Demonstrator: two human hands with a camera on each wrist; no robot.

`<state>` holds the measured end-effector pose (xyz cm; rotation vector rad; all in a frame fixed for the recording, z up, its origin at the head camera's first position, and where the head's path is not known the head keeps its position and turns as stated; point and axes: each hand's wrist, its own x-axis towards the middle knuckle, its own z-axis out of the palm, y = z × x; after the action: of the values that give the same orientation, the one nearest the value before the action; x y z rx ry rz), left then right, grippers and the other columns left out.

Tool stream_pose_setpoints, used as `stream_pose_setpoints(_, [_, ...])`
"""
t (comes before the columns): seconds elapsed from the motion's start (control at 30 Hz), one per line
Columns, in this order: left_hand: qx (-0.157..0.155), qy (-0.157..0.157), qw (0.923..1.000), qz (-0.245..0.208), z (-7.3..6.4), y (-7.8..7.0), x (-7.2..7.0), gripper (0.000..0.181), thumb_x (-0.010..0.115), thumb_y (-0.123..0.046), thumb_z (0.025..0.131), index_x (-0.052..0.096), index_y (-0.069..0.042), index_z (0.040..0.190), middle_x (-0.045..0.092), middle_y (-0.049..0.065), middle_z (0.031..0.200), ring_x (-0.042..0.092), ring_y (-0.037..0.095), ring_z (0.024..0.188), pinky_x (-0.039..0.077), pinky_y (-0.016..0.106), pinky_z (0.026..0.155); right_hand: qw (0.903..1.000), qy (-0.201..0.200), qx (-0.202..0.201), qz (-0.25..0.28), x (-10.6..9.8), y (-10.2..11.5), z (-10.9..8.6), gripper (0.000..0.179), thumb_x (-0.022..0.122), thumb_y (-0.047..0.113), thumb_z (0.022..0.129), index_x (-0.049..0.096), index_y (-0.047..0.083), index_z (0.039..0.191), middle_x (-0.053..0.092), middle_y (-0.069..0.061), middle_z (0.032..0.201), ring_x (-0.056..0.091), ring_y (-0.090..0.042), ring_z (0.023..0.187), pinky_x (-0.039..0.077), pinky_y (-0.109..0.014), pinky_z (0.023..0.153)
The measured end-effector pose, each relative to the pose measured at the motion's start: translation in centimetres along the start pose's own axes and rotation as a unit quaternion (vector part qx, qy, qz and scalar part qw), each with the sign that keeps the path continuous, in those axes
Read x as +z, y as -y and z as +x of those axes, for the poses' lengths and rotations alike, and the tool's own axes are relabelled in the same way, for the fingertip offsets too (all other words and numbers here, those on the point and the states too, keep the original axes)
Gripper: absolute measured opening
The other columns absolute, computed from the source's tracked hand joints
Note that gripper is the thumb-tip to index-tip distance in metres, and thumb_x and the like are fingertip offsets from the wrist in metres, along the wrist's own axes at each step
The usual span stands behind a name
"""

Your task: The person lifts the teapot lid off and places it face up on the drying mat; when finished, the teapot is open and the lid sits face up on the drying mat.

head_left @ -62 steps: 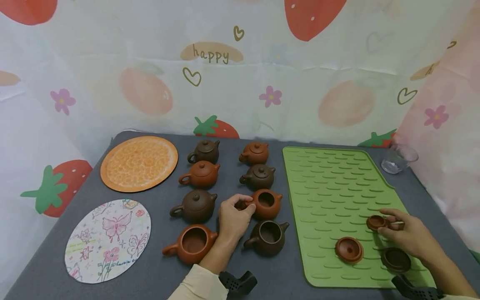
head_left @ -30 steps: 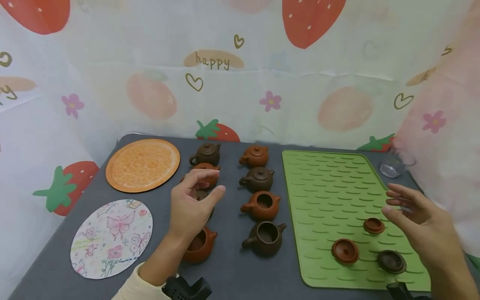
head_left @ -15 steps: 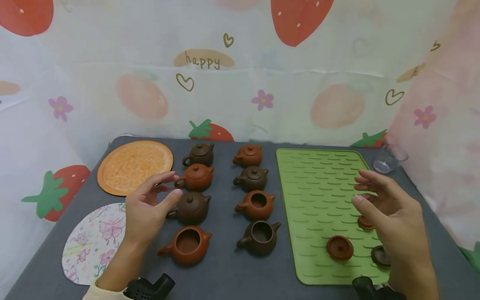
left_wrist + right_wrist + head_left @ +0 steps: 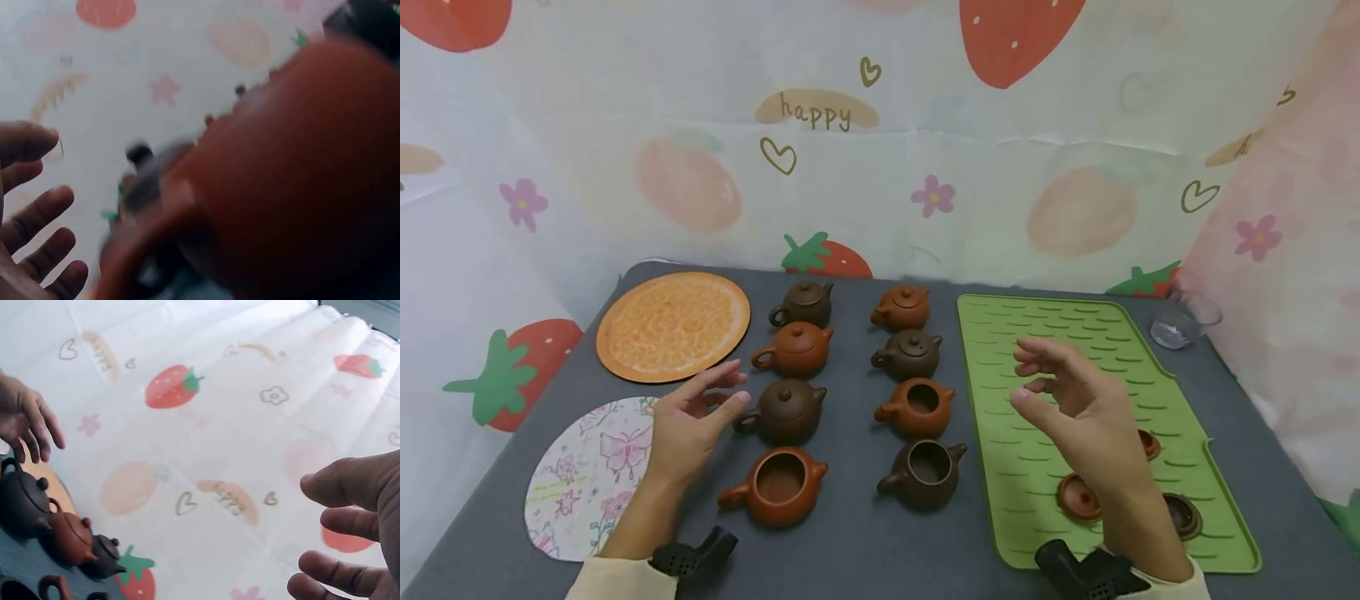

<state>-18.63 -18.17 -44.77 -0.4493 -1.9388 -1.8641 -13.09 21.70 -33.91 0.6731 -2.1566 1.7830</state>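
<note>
Left hand point(image 4: 688, 429), empty, hangs handle-side of the round dark-brown lidded clay teapot point(image 4: 790, 414), way closer than the empty right hand point(image 4: 1084, 417).

A creased white backdrop point(image 4: 865, 175), bearing printed strawberries point(image 4: 1022, 37), flowers point(image 4: 933, 195) and hearts point(image 4: 778, 157), is hanging behind the dark grey worktop point(image 4: 857, 550); a pink-tinted side section point(image 4: 1292, 308) is enclosing the right.

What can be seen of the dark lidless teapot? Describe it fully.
The dark lidless teapot is dark brown, matte and clay-like, with a rounded body, wide round mouth, handle and short spout. It stands upright on the grey cloth, handle toward the left, spout toward the right, left of the green mat. Only the cloth visibly touches it.
</note>
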Motion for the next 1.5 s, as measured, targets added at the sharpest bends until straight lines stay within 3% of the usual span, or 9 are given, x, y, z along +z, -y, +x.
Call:
stream_pose_setpoints(0.13, [-0.040, 0.001, 0.9988, 0.028, -0.3, 1.5, -0.4, 0.038, 0.069, 0.017, 0.080, 0.063, 0.012, 0.117, 0.066, 0.024, 0.097, 0.063, 0.018, 0.089, 0.051, 0.021, 0.071, 0.9999, 0.011, 0.005, 0.009, 1.5, -0.9, 0.8, 0.046, 0.061, -0.012, 0.088, 0.051, -0.006, 0.133, 0.055, -0.017, 0.121, 0.050, -0.033, 0.106, 0.046, -0.030, 0.083])
stream_pose_setpoints(0.27, [-0.059, 0.015, 0.9975, 0.035, -0.5, 2.3, -0.5, 0.033, 0.070, 0.015, 0.080, 0.064, 0.014, 0.113, 0.067, 0.021, 0.092, 0.065, 0.013, 0.083, 0.051, 0.020, 0.068, 0.9995, 0.023, 0.019, 0.011, 3.2, -2.0, 1.9, 0.043, 0.063, -0.008, 0.089, 0.056, -0.001, 0.130, 0.056, -0.016, 0.118, 0.051, -0.032, 0.103, 0.045, -0.031, 0.081])
stream_pose_setpoints(0.57, [-0.075, 0.021, 0.9958, 0.049, -1.2, 3.0, -0.1, 0.023, 0.074, 0.009, 0.080, 0.070, 0.008, 0.103, 0.067, 0.019, 0.087, 0.063, 0.011, 0.078, 0.050, 0.020, 0.067, 0.9958, 0.069, 0.059, 0.010, 6.8, -4.2, 3.6, 0.040, 0.068, 0.004, 0.090, 0.059, 0.007, 0.129, 0.058, -0.011, 0.114, 0.055, -0.029, 0.101, 0.047, -0.042, 0.086])
stream_pose_setpoints(0.77, [-0.081, 0.027, 0.9948, 0.056, -1.2, 3.2, 0.1, 0.018, 0.074, 0.006, 0.082, 0.072, 0.006, 0.099, 0.067, 0.018, 0.087, 0.063, 0.011, 0.079, 0.050, 0.021, 0.069, 0.9924, 0.085, 0.088, 0.007, 8.8, -5.0, 4.2, 0.038, 0.069, 0.009, 0.090, 0.061, 0.009, 0.127, 0.059, -0.010, 0.111, 0.058, -0.026, 0.098, 0.048, -0.042, 0.086])
stream_pose_setpoints(1.0, [-0.087, 0.028, 0.9940, 0.060, -1.2, 2.7, 0.2, 0.014, 0.072, 0.010, 0.081, 0.073, 0.006, 0.094, 0.067, 0.019, 0.086, 0.063, 0.012, 0.079, 0.049, 0.021, 0.069, 0.9860, 0.124, 0.111, -0.003, 10.8, -6.0, 5.0, 0.040, 0.069, 0.012, 0.090, 0.059, 0.010, 0.129, 0.058, -0.008, 0.116, 0.057, -0.029, 0.101, 0.048, -0.044, 0.082])
stream_pose_setpoints(1.1, [-0.092, 0.031, 0.9930, 0.067, -1.1, 1.5, 0.4, 0.013, 0.071, 0.011, 0.081, 0.071, 0.010, 0.094, 0.067, 0.022, 0.086, 0.064, 0.013, 0.079, 0.049, 0.021, 0.069, 0.9850, 0.138, 0.104, -0.009, 11.9, -6.5, 5.3, 0.040, 0.069, 0.012, 0.091, 0.059, 0.009, 0.129, 0.059, -0.007, 0.114, 0.057, -0.026, 0.099, 0.049, -0.040, 0.080])
stream_pose_setpoints(1.23, [-0.099, 0.035, 0.9918, 0.073, -1.1, -0.1, 0.6, 0.011, 0.070, 0.012, 0.082, 0.070, 0.013, 0.093, 0.066, 0.023, 0.086, 0.063, 0.013, 0.079, 0.049, 0.020, 0.069, 0.9840, 0.151, 0.092, -0.017, 13.4, -5.5, 5.8, 0.037, 0.067, 0.007, 0.091, 0.060, 0.000, 0.126, 0.059, -0.013, 0.107, 0.056, -0.027, 0.094, 0.048, -0.043, 0.080])
stream_pose_setpoints(1.33, [-0.099, 0.035, 0.9922, 0.068, -1.1, -0.1, 0.6, 0.011, 0.070, 0.012, 0.081, 0.070, 0.012, 0.093, 0.066, 0.023, 0.085, 0.063, 0.012, 0.079, 0.049, 0.020, 0.069, 0.9827, 0.160, 0.092, -0.021, 14.6, -5.9, 6.2, 0.035, 0.067, 0.005, 0.090, 0.060, -0.001, 0.124, 0.058, -0.013, 0.103, 0.056, -0.027, 0.090, 0.047, -0.045, 0.079])
stream_pose_setpoints(1.5, [-0.097, 0.036, 0.9924, 0.067, -1.0, 0.0, 0.6, 0.011, 0.070, 0.012, 0.081, 0.070, 0.012, 0.092, 0.066, 0.023, 0.085, 0.063, 0.012, 0.079, 0.049, 0.021, 0.068, 0.9809, 0.165, 0.093, -0.043, 16.2, -8.2, 6.4, 0.034, 0.069, 0.012, 0.090, 0.063, 0.006, 0.123, 0.060, -0.011, 0.100, 0.056, -0.019, 0.083, 0.049, -0.037, 0.074])
